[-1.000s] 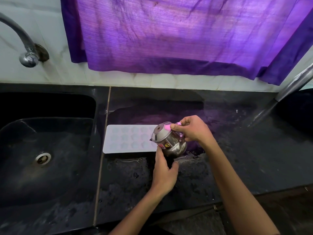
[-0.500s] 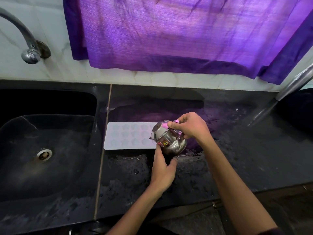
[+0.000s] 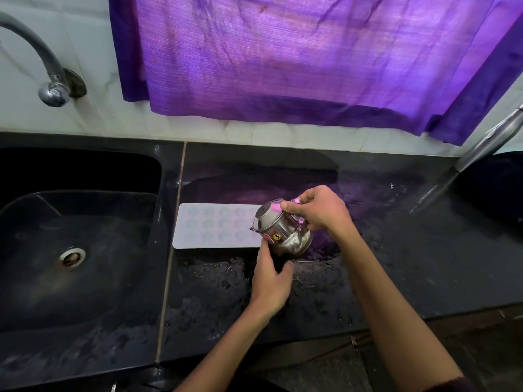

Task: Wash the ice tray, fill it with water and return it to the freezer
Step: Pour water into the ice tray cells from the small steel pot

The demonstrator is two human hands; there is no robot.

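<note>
White and flat, the rectangular plastic ice tray (image 3: pixel 216 225) with its rows of flower-shaped cells lies on the wet black stone counter (image 3: pixel 382 264), just right of the seam that divides the counter from the black stone sink (image 3: pixel 79 222). Its right end is hidden behind the small round stainless-steel pot (image 3: pixel 281 227) you hold tilted over it, mouth pointing left toward the cells; whether water is running out cannot be told. Your right hand (image 3: pixel 318 209) grips the pot from the upper right, fingers curled round its rim. Your left hand (image 3: pixel 270 281) comes up from below, fingertips touching the pot's underside at the tray's near right corner, thumb curled toward the pot's base. Both hands sit at the tray's right end, leaving the rest of it uncovered. A curved metal tap (image 3: pixel 52 89) projects from the pale tiled wall (image 3: pixel 93 114) above the sink, and a purple cloth curtain (image 3: pixel 311 58) hangs over the counter. A metal pipe (image 3: pixel 486 142) slants in at the far right.
</note>
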